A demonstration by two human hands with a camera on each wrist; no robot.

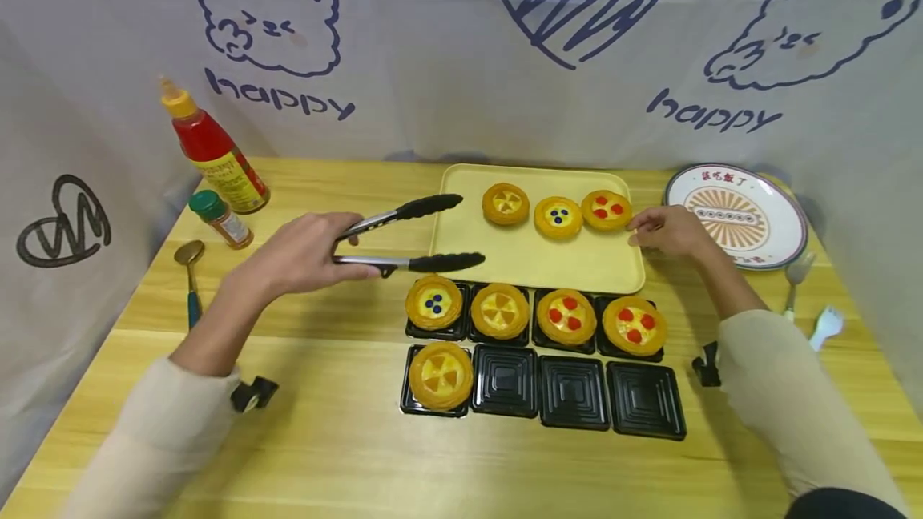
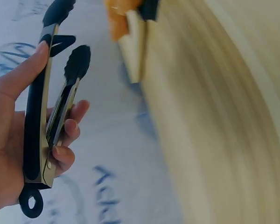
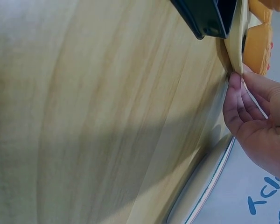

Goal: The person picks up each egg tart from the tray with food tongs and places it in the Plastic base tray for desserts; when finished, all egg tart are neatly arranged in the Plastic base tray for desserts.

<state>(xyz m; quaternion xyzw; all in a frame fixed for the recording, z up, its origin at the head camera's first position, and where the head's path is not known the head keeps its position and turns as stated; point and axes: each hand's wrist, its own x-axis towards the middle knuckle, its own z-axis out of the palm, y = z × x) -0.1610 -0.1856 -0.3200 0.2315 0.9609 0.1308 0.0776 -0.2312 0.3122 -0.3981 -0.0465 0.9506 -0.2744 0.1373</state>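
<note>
My left hand (image 1: 306,251) grips a pair of metal tongs with black tips (image 1: 447,263), thumb on one arm and fingers curled round the other. The tongs' arms stand apart with nothing between them, at the left side of a pale yellow tray (image 1: 497,251). On that tray lie three egg tarts: one with yellow wedges (image 1: 505,204), one with blueberries (image 1: 558,218) and one with red pieces (image 1: 606,210). Thumb and fingers of my right hand (image 1: 671,231) pinch the tray's right edge; the right wrist view shows this rim (image 3: 235,46) between them.
Two rows of black plastic holders (image 1: 573,392) stand before the tray, several bearing tarts (image 1: 500,311). At the left are a red sauce bottle (image 1: 219,154), a spice jar (image 1: 220,220) and a spoon (image 1: 191,279). A plate (image 1: 782,223), fork (image 1: 796,279) and white utensil (image 1: 827,325) lie right.
</note>
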